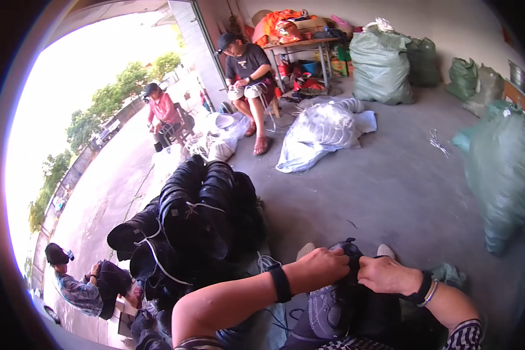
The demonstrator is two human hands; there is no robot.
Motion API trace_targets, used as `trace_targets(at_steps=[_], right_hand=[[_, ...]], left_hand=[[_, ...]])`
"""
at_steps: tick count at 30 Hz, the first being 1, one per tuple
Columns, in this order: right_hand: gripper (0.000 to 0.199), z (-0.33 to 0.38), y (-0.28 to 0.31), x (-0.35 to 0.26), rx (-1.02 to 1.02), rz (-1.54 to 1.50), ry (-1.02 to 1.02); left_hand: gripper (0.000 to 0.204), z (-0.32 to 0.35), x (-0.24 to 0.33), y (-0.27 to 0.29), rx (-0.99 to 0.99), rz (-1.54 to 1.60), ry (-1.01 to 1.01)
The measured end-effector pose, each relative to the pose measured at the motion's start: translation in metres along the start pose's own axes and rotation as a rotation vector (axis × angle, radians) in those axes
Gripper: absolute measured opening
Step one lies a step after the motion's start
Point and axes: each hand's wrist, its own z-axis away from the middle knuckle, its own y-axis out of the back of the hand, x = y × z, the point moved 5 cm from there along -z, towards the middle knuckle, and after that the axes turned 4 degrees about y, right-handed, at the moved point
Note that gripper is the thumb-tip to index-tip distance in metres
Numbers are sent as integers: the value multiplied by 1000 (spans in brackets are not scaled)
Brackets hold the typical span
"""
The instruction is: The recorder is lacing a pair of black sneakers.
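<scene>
Above my lap, both hands pinch a black cap-like fabric piece (352, 254), one at each side. My left hand (322, 269) has its fingers closed on the left edge. My right hand (386, 275) grips the right edge, with its thumb and fingers pressed together. The piece's lower part merges with dark material over my lap, so its full shape is hidden. A dark grey patterned piece (326, 312) lies on my lap below my left hand.
Stacks of black caps (186, 216), some tied with white cord, stand at my left. Three people sit working beyond them. A white plastic bag (324, 131) lies on the floor ahead. Large green sacks (504, 169) stand at right and back. A cluttered table (300, 44) stands against the wall.
</scene>
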Motion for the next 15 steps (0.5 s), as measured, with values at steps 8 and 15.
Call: trace_targets(at_steps=[8,15], right_hand=[[8,1,-5,-14,-4,70,-103],[7,-3,35,9,592,-703,-97]], left_hand=[[17,12,11,0,23,66,35],[20,11,-8,-3,85,339,118]])
